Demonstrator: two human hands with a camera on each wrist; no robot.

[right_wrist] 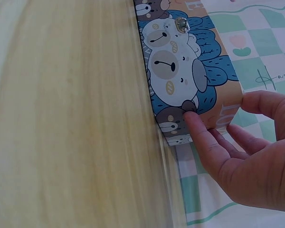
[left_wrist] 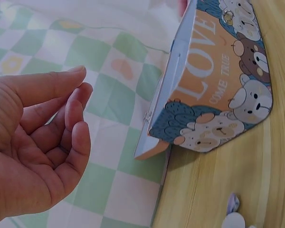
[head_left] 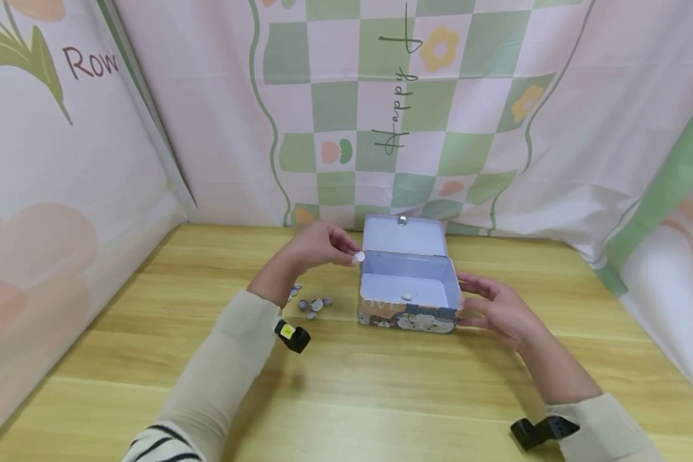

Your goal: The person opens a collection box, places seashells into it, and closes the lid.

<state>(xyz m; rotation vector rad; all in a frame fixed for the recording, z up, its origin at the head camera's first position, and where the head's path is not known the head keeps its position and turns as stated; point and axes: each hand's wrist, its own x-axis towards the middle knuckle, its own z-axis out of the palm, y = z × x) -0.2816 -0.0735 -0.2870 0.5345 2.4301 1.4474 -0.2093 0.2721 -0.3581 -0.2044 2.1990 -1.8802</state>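
Observation:
My left hand [head_left: 319, 247] pinches a small round white piece [head_left: 359, 256] between thumb and fingertips, beside the left rim of a hinged box [head_left: 407, 317]. In the left wrist view the same hand [left_wrist: 47, 137] has thumb and fingertips close together, and the piece is hidden. The box is printed with cartoon bears and the word LOVE; its lid [head_left: 404, 236] is raised at the back. One small white piece [head_left: 407, 296] lies inside. My right hand [head_left: 499, 311] touches the box's right end, fingers spread, with fingertips against the printed wall in the right wrist view.
Several small white and purplish pieces [head_left: 316, 305] lie loose on the wooden table [head_left: 346, 398], left of the box. A checkered fabric backdrop [head_left: 404, 128] hangs right behind the box. Another patterned cloth [head_left: 63, 192] stands along the left side.

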